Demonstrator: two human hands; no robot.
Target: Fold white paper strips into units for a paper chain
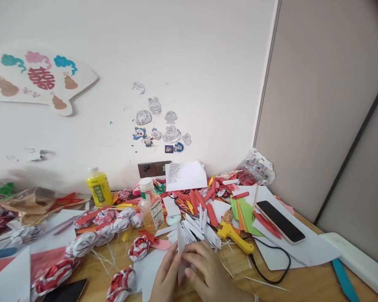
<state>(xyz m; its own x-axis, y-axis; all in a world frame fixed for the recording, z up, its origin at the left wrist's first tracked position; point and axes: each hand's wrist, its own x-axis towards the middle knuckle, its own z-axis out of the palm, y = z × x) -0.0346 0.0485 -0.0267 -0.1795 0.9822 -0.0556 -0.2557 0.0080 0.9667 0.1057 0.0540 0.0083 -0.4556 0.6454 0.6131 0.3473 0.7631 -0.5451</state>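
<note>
Near the front middle of the table, a narrow piece of white paper [179,239] stands upright between my hands. My left hand [166,274] pinches its left side with thumb and fingers. From the other side, my right hand [206,270] closes its curled fingers on the same paper. Just behind them lies a pile of folded white paper strips [193,230]. To the right of my right hand rests a yellow glue gun [234,237] with a black cord. Left of my hands are red-and-white folded paper pieces [139,248] and a white sheet [149,266].
A clear bottle [151,207] and a yellow bottle [98,187] stand at the back. Red paper strips [197,199] are heaped by the wall. A phone [280,221] lies right on white paper, near green paper [244,216]. A dark device [66,291] sits front left.
</note>
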